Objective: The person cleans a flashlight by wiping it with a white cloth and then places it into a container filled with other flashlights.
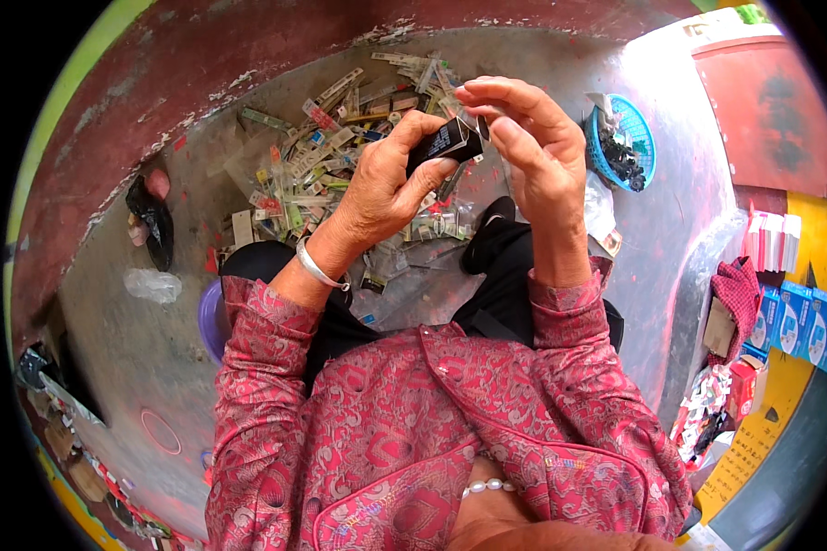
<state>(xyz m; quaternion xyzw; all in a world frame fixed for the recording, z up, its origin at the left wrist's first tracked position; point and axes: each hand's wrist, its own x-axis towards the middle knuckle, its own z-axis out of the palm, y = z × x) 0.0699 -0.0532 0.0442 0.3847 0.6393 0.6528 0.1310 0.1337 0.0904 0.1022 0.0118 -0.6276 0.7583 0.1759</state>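
Observation:
A small black box (447, 143) with pale print is tilted in front of me, above the pile. My left hand (390, 179) is closed round its near end, thumb on one side and fingers on the other. At the box's far end, where a flap stands open, is my right hand (544, 151). Its fingers are stretched and apart, with the thumb and fingertips close to the flap. Whether they touch it I cannot tell. On the floor beyond lies a loose pile of flattened small cartons and packaging (326, 161).
A blue basket (648, 147) with dark scraps stands at the right. On the left lie a black plastic bag (159, 225) and a clear bag (153, 286); a purple plastic rim (210, 321) shows by my left leg. Blue boxes (804, 321) and a checked cloth (737, 289) are at far right.

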